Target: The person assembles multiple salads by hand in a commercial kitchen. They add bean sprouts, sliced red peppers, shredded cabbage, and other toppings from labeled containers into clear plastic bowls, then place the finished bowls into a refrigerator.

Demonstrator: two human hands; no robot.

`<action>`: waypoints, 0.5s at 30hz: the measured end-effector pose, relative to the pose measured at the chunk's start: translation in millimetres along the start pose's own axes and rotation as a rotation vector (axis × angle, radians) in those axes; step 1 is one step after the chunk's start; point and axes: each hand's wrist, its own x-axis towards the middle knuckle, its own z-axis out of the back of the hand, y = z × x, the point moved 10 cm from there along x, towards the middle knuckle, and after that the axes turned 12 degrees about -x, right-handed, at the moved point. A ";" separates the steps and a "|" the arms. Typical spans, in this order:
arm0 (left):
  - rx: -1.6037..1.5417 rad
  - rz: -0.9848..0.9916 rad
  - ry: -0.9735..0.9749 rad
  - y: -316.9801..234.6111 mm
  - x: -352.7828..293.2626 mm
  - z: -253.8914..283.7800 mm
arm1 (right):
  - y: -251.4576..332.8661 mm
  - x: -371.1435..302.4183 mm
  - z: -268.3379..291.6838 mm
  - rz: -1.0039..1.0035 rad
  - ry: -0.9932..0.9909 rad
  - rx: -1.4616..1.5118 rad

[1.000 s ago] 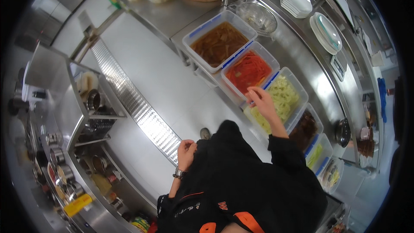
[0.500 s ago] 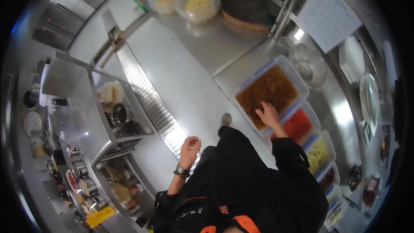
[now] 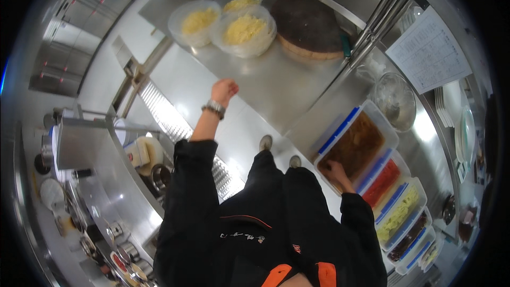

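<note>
My right hand [image 3: 337, 172] reaches into the near left corner of a clear plastic tub [image 3: 392, 126] with a blue edge. Brown, wet-looking food [image 3: 357, 141] fills this tub, and my fingertips are down at it, too dark to make out. Stretched forward over the aisle, my left hand [image 3: 225, 91] wears a metal-banded watch [image 3: 214, 108]. Its fingers are curled in, and nothing shows in them. The steel counter's edge lies just beyond that hand.
Bowls of yellow shreds [image 3: 245, 30] stand on the counter beside a round, dark-topped chopping block [image 3: 308, 24]. Tubs of red food [image 3: 381, 180] and pale green food [image 3: 399, 212] line up behind the brown one. A clear bowl [image 3: 394, 101] sits past them. Steel shelving [image 3: 101, 154] rises at left.
My left hand has gone forward, up toward the counter. From above the brown food, my right hand has dropped into the tub's near corner, its fingers no longer spread. The whole view has shifted.
</note>
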 end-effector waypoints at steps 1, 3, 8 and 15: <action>-0.014 0.004 -0.045 -14.9 35.8 -7.1 | 0.3 -1.0 -3.9 -0.021 0.060 -0.051; -0.017 0.031 -0.114 -37.4 97.0 -22.7 | -5.8 -7.3 3.3 -0.132 0.062 0.030; -0.132 0.107 -0.220 -46.5 172.9 -25.2 | -18.4 -45.8 50.7 -0.421 -0.263 0.117; -0.411 0.174 -0.175 -45.7 205.2 -45.7 | -20.4 -94.0 80.3 -0.613 -0.500 0.288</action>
